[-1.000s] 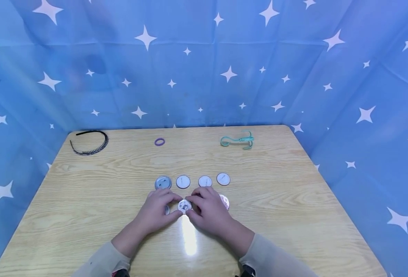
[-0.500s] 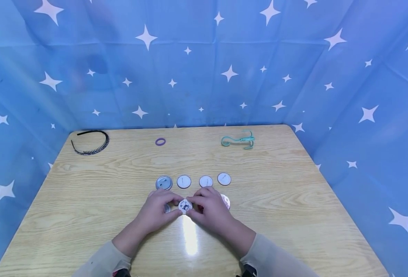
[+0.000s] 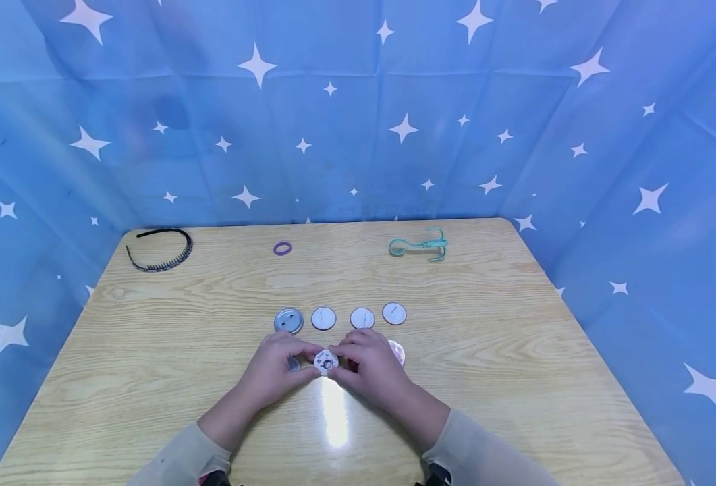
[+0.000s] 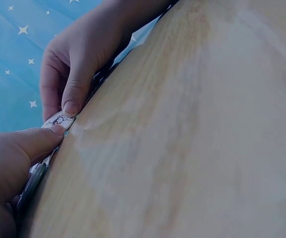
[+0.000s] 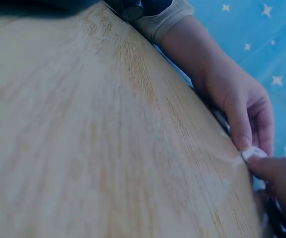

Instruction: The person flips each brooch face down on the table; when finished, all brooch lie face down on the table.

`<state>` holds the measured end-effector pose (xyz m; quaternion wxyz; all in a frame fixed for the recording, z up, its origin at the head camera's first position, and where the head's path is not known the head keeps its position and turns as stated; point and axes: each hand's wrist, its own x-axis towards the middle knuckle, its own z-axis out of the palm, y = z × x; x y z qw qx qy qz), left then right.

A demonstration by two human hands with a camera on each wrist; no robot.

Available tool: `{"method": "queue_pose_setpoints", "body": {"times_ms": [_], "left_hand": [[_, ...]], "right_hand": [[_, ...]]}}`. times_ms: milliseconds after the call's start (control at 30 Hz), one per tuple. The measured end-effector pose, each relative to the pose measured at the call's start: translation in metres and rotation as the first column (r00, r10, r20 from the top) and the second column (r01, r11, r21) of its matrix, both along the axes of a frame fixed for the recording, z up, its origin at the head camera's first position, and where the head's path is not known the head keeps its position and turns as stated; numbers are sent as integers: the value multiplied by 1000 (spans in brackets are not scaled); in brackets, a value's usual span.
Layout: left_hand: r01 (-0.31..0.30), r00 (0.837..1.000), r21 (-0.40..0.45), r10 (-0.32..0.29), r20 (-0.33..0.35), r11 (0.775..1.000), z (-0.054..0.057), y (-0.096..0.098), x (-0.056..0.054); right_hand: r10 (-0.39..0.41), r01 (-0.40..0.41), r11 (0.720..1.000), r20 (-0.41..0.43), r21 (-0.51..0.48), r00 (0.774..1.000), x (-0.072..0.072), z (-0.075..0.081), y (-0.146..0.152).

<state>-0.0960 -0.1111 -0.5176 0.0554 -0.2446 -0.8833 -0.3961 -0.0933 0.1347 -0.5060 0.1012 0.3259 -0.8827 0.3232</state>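
Observation:
A small white round badge (image 3: 326, 362) with a dark printed drawing lies between my two hands at the near middle of the table. My left hand (image 3: 277, 364) pinches its left edge between thumb and fingers. From the other side, my right hand (image 3: 371, 364) holds the right edge the same way. In the left wrist view both thumbs rest on the face of the badge (image 4: 58, 120), low by the tabletop. Another silvery disc (image 3: 293, 364) shows partly behind the left hand. A pinkish shiny disc (image 3: 397, 352) peeks out past the right hand.
Behind the hands stand in a row a grey metal disc (image 3: 288, 321) and several white discs (image 3: 324, 318) with thin lines across them. Along the table's far edge lie a black headband (image 3: 160, 251), a purple ring (image 3: 282, 248) and a teal hooked piece (image 3: 418, 244).
Both hands keep their hold on the badge and stay almost in place. The whole head view has shifted very slightly to the right.

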Motion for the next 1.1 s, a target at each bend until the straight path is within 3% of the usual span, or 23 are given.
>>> {"method": "queue_pose_setpoints", "body": {"times_ms": [700, 1100], "left_hand": [[-22, 999, 27, 22, 33, 999, 3, 1, 1], [-20, 1000, 34, 19, 2, 999, 1, 1, 0]], "right_hand": [[59, -61, 998, -86, -17, 995, -3, 1, 0], [50, -53, 998, -70, -33, 996, -3, 0, -1]]}}
